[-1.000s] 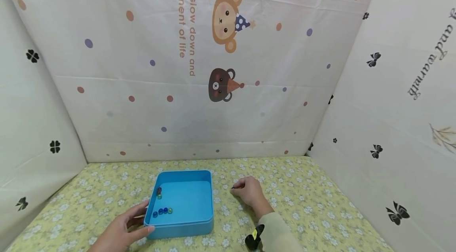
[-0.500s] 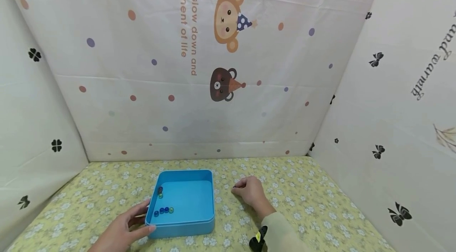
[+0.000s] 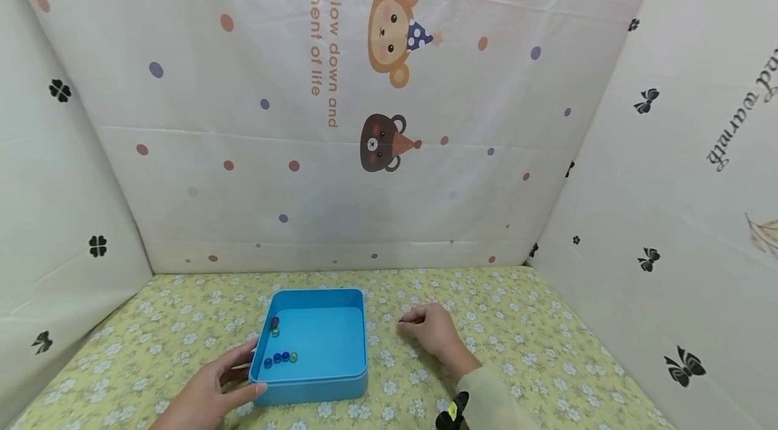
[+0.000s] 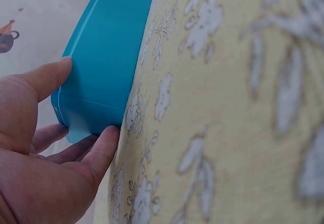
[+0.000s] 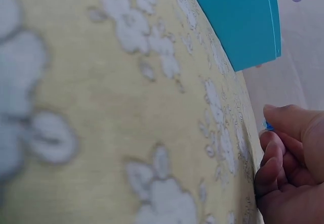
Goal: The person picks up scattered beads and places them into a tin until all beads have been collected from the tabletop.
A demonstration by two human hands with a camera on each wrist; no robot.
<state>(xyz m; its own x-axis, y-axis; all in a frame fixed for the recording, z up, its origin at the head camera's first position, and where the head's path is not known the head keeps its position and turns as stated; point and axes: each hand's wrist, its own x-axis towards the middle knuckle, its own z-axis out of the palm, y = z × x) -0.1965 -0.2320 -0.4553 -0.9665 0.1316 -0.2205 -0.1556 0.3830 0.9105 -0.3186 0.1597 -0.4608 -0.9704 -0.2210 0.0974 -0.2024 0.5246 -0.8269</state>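
Note:
A blue square box stands on the table, its inside facing up. My left hand holds its front left corner, the thumb on the front wall and the fingers along the left side, as the left wrist view shows. Inside lie several glass marbles: a row of dark blue marbles ending in a yellow-green marble, and a reddish-brown marble by another greenish marble near the left wall. To the right of the box, my right hand pinches a small blue marble between thumb and index finger, low over the cloth.
A yellow floral cloth covers the table. White printed sheets hang around it: a back sheet, a left sheet and a right sheet. A black strap with a yellow mark sits by the right sleeve.
Both hands keep their hold and the box stays put. My right wrist and sleeve have swung slightly to the right, while the fingertips stay in place. The head view has shifted a little.

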